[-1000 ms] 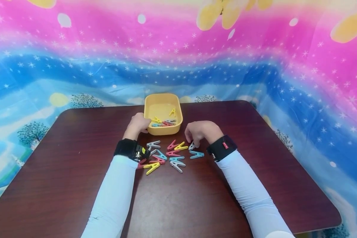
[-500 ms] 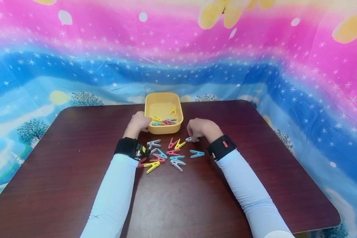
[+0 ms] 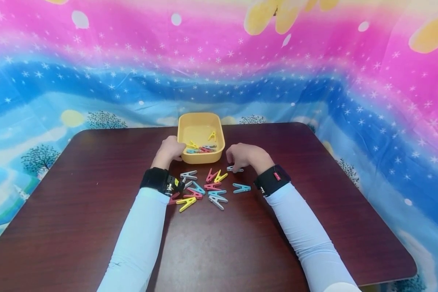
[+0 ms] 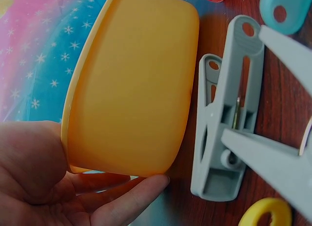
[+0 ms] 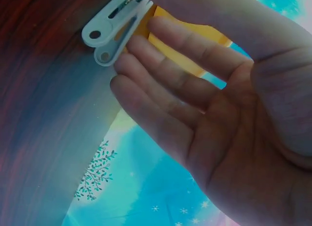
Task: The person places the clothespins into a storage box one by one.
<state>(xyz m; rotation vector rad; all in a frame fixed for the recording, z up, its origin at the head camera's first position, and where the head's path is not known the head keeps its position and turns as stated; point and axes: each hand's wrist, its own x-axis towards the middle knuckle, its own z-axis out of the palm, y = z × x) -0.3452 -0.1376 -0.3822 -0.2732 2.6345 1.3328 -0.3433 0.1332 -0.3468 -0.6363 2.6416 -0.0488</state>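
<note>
yellow tub (image 3: pixel 204 158): some clips (image 3: pixel 206 149) inside | table (image 3: pixel 306 170): more loose clips (image 3: pixel 212 187) left | left grip (image 3: pixel 169 150): pinching tub | right grip (image 3: pixel 249 155): pinching grey clip (image 5: pixel 109 25)

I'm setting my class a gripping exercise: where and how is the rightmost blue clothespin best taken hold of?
Probably pinch the rightmost blue clothespin across its middle, coming from above with the right hand, the nearer one, once free. It lies flat, its V opening leftward in the head view, apart from its neighbours, leaving finger room.

Yellow rounded-rectangular plastic tub (image 3: pixel 203 158): upright, multicoloured clothespins (image 3: pixel 192 145) inside, left hand (image 3: pixel 169 150) gripping side | pale-grey plastic clothespin (image 5: pixel 106 25): pinched by right hand (image 3: pixel 246 154), near tub
</note>
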